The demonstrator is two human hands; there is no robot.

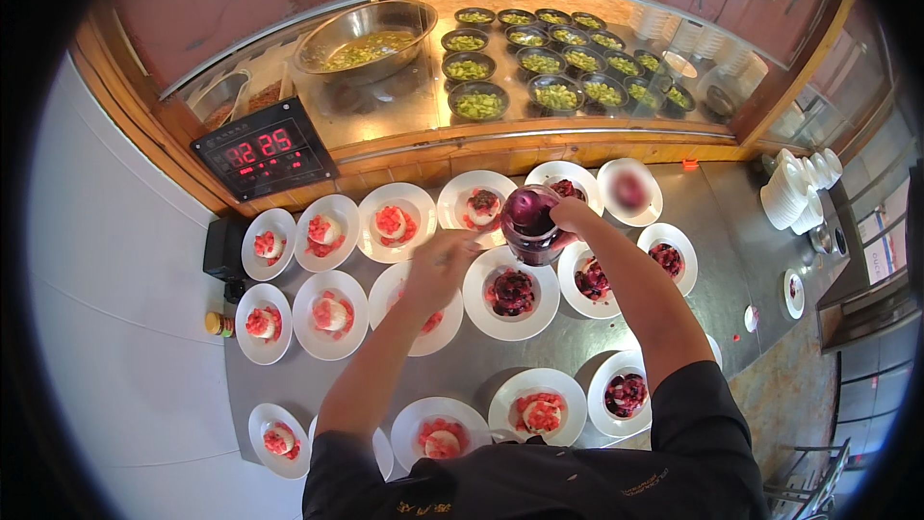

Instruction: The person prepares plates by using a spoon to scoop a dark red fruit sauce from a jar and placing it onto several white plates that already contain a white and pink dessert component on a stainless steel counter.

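My right hand point(570, 220) grips the rim of a glass jar point(534, 249) of dark berry sauce, tilted over the plates. My left hand point(442, 267), somewhat blurred, holds what looks like a spoon point(485, 232) over a white plate point(449, 204) in the back row. On that plate a white dome-shaped dessert point(481, 209) has red fruit cubes and some dark topping. Just in front of the jar, another plate point(475, 303) bears a dessert covered in dark berries point(511, 292). Plates to the left carry desserts with red cubes only point(392, 222); several to the right have dark berry topping.
Behind a glass partition stand several black bowls of chopped green food point(478, 101) and a large metal bowl point(364, 50). A digital clock point(263, 152) leans at the left. White dishes are stacked point(787, 191) at the right. More plated desserts point(541, 408) lie near my body.
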